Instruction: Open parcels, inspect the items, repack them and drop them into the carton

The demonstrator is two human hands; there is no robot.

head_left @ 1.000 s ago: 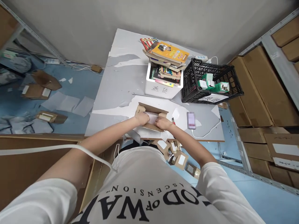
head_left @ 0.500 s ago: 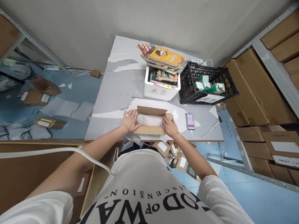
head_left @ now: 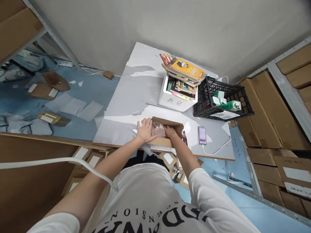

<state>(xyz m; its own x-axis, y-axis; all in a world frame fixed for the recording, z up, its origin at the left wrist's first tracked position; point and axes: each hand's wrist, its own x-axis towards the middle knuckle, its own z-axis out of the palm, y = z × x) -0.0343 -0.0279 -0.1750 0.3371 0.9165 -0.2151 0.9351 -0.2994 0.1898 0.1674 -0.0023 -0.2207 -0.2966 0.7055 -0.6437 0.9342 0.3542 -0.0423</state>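
Note:
An open cardboard box stands at the table's front edge, its far and near flaps raised. Inside lies a bundle in translucent white wrapping, its contents hidden. My left hand rests over the box's left end, fingers spread, the fingertips on the cardboard and the palm beside the bundle. Reaching into the box, my right hand has its fingers bent against the bundle's right end; the fingertips are partly hidden. A red and black utility knife lies just right of the box.
Behind the box stands a white bin heaped with books, beside a black crate holding green and white cartons. A phone on a charging cable lies to the right. Boxes fill the right shelf; packaging litters the floor.
My right hand has moved from the box's right rim down inside, against the bundle. The bundle's wrapping is now bunched toward the left. The utility knife has come into view.

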